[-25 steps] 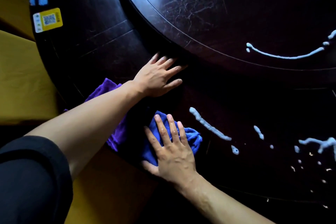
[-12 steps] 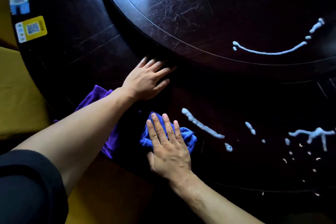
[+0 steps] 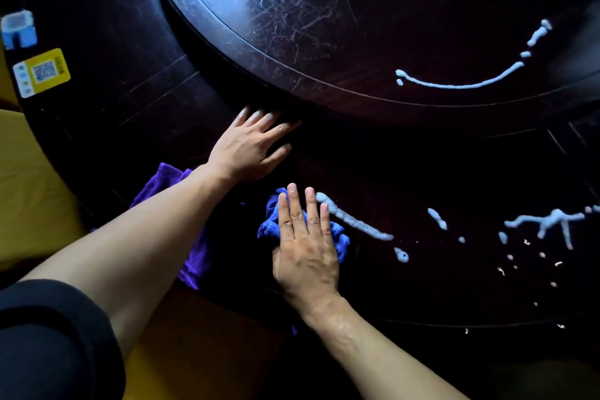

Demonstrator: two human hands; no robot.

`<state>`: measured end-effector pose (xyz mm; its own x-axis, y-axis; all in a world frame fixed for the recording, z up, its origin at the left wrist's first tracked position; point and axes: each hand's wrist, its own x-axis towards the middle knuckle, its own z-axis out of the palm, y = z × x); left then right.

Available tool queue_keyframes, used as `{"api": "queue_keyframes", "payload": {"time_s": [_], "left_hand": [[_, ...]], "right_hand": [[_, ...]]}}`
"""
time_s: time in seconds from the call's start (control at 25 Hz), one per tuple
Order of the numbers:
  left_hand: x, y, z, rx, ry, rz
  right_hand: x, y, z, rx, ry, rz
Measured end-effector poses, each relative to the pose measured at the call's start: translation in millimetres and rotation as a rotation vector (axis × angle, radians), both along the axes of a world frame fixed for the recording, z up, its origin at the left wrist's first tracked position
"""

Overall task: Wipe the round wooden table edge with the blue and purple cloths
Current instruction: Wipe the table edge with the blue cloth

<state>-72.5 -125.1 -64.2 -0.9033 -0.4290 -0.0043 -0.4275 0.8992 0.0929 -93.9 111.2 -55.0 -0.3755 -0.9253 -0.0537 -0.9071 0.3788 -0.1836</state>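
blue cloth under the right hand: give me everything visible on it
The bright blue, fluffy microfibre-looking cloth lies bunched and crumpled, not spread flat, on the dark round wooden table near its front edge. The right hand presses flat on it with straight fingers, hiding its middle; folds show at both sides. The near end of a white foam streak lies right beside it. A purple fleecy cloth lies to its left.

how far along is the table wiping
Early on. Done: little shows, only a foam-free patch by the near edge. In hand: right hand presses the blue cloth flat at a foam streak; left hand rests on the table. Left: foam splatter; purple cloth idle.
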Motion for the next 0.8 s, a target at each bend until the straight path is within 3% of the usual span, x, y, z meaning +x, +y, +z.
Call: {"api": "queue_keyframes", "payload": {"time_s": [0.2, 0.32, 0.52, 0.6, 0.8], "left_hand": [[-1, -1, 0, -0.003, 0.006, -0.005], [-2, 0, 1, 0.007, 0.020, 0.007], [-2, -2, -1, 0.020, 0.010, 0.015], [-2, -2, -1, 0.027, -0.003, 0.018], [-2, -2, 0, 0.020, 0.017, 0.002]], "right_hand": [[-46, -18, 4, -0.012, -0.026, -0.261], [-56, -17, 6, -0.044, -0.048, -0.288], [-52, -1, 21, -0.280, -0.196, -0.187], [-65, 10, 24, -0.380, -0.165, -0.140], [-94, 9, 4, -0.262, 0.049, 0.113]]}}
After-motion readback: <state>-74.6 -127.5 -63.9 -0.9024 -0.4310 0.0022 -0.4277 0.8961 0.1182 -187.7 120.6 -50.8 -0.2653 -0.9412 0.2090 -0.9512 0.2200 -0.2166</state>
